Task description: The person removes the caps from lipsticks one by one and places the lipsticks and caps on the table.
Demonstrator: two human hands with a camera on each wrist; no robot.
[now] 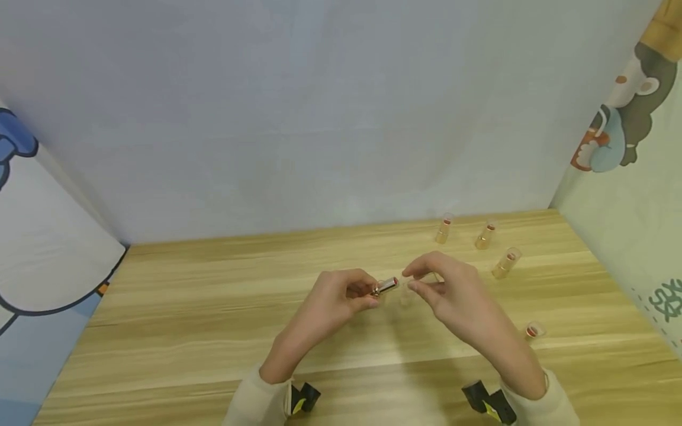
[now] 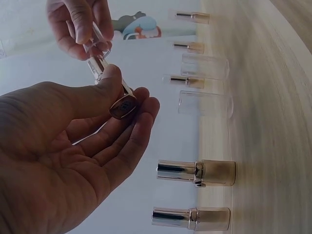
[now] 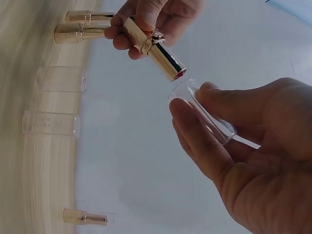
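A gold lipstick [image 1: 387, 286] with a shiny metal tube and a red tip is pinched by its base in my left hand [image 1: 338, 299]. Between thumb and fingers, my right hand [image 1: 455, 293] holds a clear cap [image 3: 210, 113]. The cap's mouth faces the lipstick's red tip, close to it; in the right wrist view a small gap shows between them. In the left wrist view the cap [image 2: 96, 40] appears to line up with the lipstick [image 2: 99, 66]. Both hands are raised above the wooden table [image 1: 213, 307].
Two uncapped lipsticks, one nearer [image 2: 175, 170] and one beside it [image 2: 170, 218], stand upright. Two clear caps [image 3: 61, 79] stand on the table. Several capped lipsticks [image 1: 485, 235] stand at the right, one [image 1: 533, 331] by my right forearm. A pale cloth wall [image 1: 319, 118] rises behind.
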